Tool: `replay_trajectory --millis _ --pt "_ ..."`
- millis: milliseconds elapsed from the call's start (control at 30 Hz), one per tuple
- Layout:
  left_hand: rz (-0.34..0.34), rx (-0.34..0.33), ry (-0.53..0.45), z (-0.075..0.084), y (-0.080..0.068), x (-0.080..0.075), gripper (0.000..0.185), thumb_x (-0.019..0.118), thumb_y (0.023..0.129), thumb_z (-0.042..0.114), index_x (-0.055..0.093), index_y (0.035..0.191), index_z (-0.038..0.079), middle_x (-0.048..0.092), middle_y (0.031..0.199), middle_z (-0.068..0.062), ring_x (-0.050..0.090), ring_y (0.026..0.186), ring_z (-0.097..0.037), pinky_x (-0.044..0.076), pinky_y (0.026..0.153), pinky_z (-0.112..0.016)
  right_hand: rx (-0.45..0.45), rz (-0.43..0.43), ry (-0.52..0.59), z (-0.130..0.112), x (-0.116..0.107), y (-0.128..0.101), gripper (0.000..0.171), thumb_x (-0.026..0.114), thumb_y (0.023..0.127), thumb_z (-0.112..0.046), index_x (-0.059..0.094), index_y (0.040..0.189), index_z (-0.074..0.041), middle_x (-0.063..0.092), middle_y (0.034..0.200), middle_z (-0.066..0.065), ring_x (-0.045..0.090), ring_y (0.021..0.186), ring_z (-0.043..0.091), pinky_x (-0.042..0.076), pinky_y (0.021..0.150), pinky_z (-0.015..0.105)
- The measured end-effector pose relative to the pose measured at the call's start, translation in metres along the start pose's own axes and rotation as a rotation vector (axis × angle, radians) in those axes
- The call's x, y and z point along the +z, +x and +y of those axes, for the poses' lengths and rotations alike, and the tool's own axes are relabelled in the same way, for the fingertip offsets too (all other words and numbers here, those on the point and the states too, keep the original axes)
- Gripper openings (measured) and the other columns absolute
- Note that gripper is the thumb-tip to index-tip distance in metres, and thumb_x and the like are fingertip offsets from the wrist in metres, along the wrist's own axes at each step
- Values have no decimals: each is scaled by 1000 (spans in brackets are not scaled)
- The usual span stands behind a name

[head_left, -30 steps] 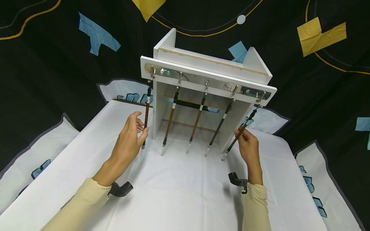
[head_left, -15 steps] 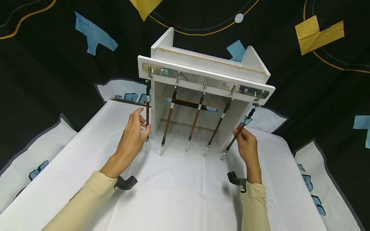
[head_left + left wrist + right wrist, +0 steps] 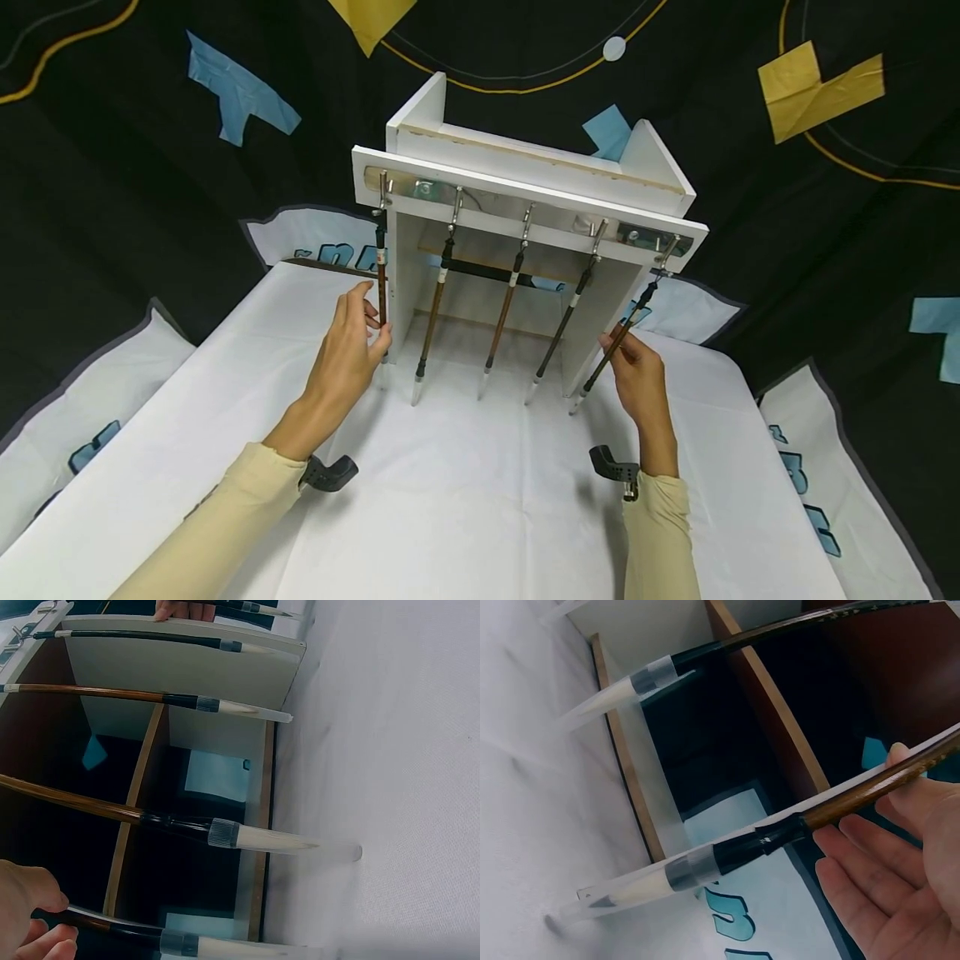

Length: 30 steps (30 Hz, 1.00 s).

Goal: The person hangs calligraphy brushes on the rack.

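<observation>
Nearest us on the white tabletop (image 3: 480, 500), both hands have barely shifted in the last second. Left hand (image 3: 345, 367) has crept up the leftmost brush (image 3: 382, 283), thumb and fingers now pinching its shaft. Right hand (image 3: 637, 379) keeps its grip clamped on the rightmost brush (image 3: 618, 342) (tip cap hovering just off the cloth). Behind, both brushes remain hooked on the white rack (image 3: 525, 187), so neither is lifted free yet, I judge.

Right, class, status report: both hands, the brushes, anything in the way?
Left hand pinches leftmost brush. Right hand holds rightmost brush. Both brushes hang from rack hooks. Nothing blocking.
</observation>
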<state>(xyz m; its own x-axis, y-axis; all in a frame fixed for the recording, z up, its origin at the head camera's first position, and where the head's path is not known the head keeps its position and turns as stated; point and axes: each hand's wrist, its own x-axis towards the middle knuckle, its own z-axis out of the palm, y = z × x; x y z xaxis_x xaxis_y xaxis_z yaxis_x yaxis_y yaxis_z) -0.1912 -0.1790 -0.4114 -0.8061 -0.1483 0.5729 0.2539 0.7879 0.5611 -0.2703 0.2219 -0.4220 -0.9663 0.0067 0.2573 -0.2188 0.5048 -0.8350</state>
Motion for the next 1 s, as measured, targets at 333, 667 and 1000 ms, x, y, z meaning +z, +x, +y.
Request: replay_trajectory --millis 333,667,1000 --pt "2 22 12 -4 -2 4 65 72 97 0 38 152 -4 54 117 -21 64 101 -34 58 73 -44 3 -43 -102 2 -24 -7 57 57 109 -45 55 154 -11 59 153 13 59 139 36 47 115 57" --pt "-59 30 39 -13 -10 -7 67 73 98 8 39 154 -4 53 127 -25 60 112 -38 57 80 -50 31 -119 -267 -4 -48 -22 64 39 114 -49 38 164 -9 44 164 18 49 145 44 42 116 61" --pt "-209 63 149 -28 -29 -37 78 77 96 26 39 158 -2 40 158 -27 42 142 -50 38 112 -72 11 -278 -472 -21 -58 -29 71 31 115 -48 16 169 -4 25 169 30 23 156 52 21 124 71"
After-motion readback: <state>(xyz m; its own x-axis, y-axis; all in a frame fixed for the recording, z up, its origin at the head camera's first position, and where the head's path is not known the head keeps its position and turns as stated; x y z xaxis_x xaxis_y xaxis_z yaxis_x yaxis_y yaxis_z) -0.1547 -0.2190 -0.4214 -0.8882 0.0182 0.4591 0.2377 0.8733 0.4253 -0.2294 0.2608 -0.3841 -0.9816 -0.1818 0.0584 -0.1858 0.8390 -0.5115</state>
